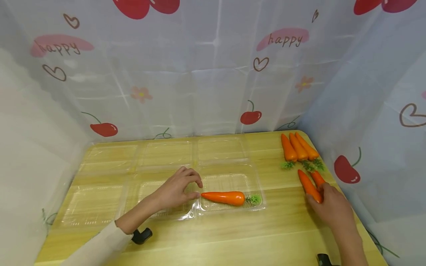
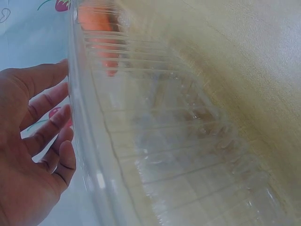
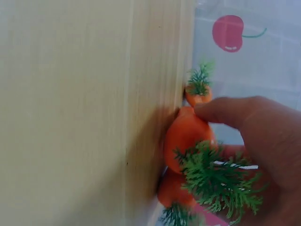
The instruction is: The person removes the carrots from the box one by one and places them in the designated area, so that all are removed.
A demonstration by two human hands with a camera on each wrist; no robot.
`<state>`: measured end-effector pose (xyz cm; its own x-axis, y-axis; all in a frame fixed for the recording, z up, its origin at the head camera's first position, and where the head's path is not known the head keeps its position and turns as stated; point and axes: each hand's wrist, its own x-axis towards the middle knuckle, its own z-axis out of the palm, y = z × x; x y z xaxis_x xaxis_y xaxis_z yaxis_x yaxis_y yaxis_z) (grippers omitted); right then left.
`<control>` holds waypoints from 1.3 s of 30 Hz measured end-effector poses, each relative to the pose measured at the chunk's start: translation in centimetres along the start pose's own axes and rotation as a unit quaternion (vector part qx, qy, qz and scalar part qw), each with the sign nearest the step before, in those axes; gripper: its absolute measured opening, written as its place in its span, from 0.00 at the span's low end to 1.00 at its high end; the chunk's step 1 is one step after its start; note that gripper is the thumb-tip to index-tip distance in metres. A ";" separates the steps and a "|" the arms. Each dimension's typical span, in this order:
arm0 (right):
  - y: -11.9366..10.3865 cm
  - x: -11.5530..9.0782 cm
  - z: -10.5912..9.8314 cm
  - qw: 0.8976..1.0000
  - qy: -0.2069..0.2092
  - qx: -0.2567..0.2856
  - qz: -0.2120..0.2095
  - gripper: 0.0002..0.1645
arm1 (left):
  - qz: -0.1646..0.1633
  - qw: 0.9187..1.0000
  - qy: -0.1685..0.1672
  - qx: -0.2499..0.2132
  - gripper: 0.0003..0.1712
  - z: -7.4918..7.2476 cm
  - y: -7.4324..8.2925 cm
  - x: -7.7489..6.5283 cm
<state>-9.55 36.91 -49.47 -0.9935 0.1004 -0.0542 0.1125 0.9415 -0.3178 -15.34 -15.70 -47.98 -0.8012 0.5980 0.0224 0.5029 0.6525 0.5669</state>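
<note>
One orange toy carrot with green leaves lies in the front right compartment of the clear plastic containers. My left hand hovers at its tip, thumb and forefinger apart, holding nothing. In the left wrist view its loosely bent fingers are beside the clear wall, and the carrot shows through the plastic. Toward the table's right side, my right hand grips a carrot at its thick end, thumb on one side and fingers on the other. Another carrot lies right beside it, partly covered by the hand.
Behind my right hand, three more carrots lie side by side: a left one, a middle one and a right one. The wooden table meets a printed curtain at the back and sides.
</note>
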 end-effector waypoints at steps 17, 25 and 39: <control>-2.1 0.2 0.8 0.989 0.132 -0.043 -0.051 0.34 | -0.006 1.000 -0.007 -0.004 0.12 -0.2 0.2 0.1; -9.3 0.8 2.4 0.959 0.185 -0.014 -0.214 0.22 | -0.001 1.000 -0.002 -0.011 0.12 -0.2 0.2 0.1; -19.7 1.1 4.4 0.920 -0.093 0.040 -0.378 0.17 | -0.002 1.000 0.002 -0.008 0.12 -0.2 0.1 -0.1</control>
<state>-12.78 17.05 -47.40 -0.7687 -0.6375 0.0514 -0.6010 0.6925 -0.3991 -15.24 -15.82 -47.80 -0.8049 0.5930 0.0228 0.4934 0.6475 0.5807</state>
